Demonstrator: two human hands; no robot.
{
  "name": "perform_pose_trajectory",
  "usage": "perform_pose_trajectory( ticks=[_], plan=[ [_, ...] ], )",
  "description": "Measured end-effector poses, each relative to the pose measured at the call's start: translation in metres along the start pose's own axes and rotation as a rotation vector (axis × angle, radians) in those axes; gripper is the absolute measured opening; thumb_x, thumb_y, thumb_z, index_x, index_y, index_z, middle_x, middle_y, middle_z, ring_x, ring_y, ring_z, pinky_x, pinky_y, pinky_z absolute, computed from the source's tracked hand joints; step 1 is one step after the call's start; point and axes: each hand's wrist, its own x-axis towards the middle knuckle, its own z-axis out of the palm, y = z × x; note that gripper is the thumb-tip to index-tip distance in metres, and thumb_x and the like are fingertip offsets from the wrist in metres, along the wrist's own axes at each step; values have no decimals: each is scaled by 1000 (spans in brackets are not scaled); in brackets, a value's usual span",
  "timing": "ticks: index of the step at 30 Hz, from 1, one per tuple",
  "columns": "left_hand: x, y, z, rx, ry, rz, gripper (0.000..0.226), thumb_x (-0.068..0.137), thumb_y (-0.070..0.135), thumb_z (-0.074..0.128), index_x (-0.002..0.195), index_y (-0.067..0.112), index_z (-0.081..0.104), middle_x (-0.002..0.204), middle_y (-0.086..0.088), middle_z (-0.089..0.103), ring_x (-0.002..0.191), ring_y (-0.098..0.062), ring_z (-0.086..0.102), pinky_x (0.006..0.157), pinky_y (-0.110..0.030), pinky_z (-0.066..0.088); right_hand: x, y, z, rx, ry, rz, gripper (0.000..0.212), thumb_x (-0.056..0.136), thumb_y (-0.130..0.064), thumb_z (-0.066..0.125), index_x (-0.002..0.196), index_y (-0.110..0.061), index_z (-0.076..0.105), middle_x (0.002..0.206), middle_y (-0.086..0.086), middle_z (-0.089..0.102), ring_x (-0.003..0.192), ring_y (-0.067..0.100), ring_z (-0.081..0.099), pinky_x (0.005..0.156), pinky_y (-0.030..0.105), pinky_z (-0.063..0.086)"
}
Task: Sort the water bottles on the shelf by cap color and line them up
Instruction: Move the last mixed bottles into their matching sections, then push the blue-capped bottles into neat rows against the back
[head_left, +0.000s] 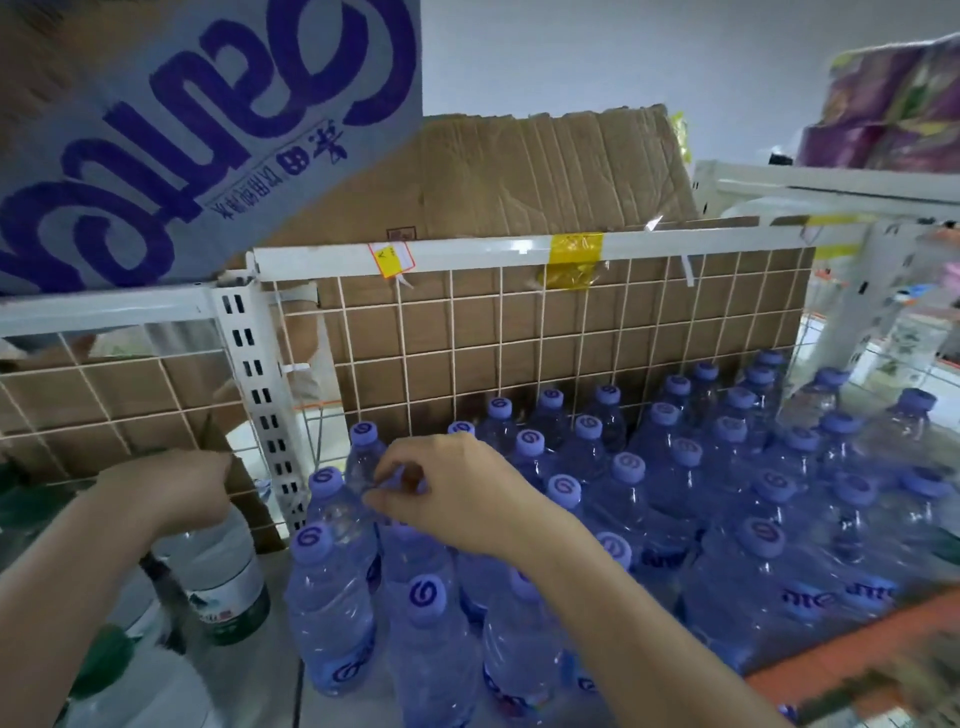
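Several clear water bottles with purple caps (628, 467) stand packed in rows on the shelf, filling its middle and right. My right hand (457, 493) hovers over the front-left rows, its fingers curled round the top of one purple-capped bottle (410, 551), whose cap is hidden. My left hand (166, 488) grips the top of a green-labelled bottle (223, 577) in the neighbouring bay on the left; its cap is covered by my fingers.
A white wire grid (519, 338) backed by cardboard closes the rear. A slotted white upright (254, 374) divides the two bays. A grey box with purple lettering (208, 130) sits overhead at left. An orange shelf edge (831, 639) runs at front right.
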Motion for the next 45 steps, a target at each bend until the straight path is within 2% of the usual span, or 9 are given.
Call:
perform_pose_trajectory(
  ticks=[5,8,12,19,26,30,36,42,45],
  plan=[
    [23,6,7,-217,353,32,32,72,56,52,94,33,55,86,6,58,70,-15,58,65,-30,51,-8,19,-22,67,-6,-59,20,86,-44,65,93,-25,68,79,-8,62,74,11,53,72,29,48],
    [13,29,-4,-367,479,47,19,77,31,68,85,15,62,92,-7,60,73,-25,57,67,-34,48,-9,26,-32,58,-13,-84,19,86,-45,63,92,-27,67,81,-6,66,77,15,57,74,34,51],
    [-14,85,-28,-391,535,-61,29,81,47,62,68,22,52,73,-3,59,77,-27,59,71,-37,52,-15,53,-60,55,-19,-138,21,88,-42,63,93,-23,68,83,-6,68,79,15,60,77,37,53],
    [-78,188,-70,-675,654,228,18,86,38,61,77,23,64,77,6,66,78,-19,62,73,-37,49,-38,96,-106,86,61,-161,16,88,-37,64,89,-21,69,78,-8,66,73,12,59,73,38,51],
    [-115,250,-56,-983,672,375,9,84,34,59,79,27,60,75,19,64,73,0,58,62,-9,39,-90,141,-139,74,306,-57,8,88,-29,66,93,-23,70,83,-11,67,81,9,62,74,26,50],
    [-120,276,-27,-712,595,439,31,82,62,42,94,36,55,89,21,59,87,-3,56,76,-25,44,-131,178,-149,45,484,95,10,85,-26,71,95,-26,69,85,-15,65,81,7,63,71,19,50],
    [-129,293,1,-406,665,475,37,73,60,42,75,31,65,72,16,60,64,-14,64,53,-29,42,-187,241,-167,-171,647,311,12,83,-23,73,94,-21,71,86,-22,56,85,12,61,70,5,40],
    [-145,348,-9,-781,603,431,30,83,68,43,82,40,56,87,23,58,84,-1,57,71,-31,47,-241,313,-210,-205,953,500,27,84,-25,68,108,-12,66,103,6,60,101,32,55,79,33,40],
    [-154,395,-18,-845,608,430,21,83,62,51,78,41,53,84,20,60,84,-8,60,72,-35,49,-267,347,-236,-194,1005,707,61,77,-19,79,130,-6,51,127,22,50,119,35,41,91,48,41]
  ],
)
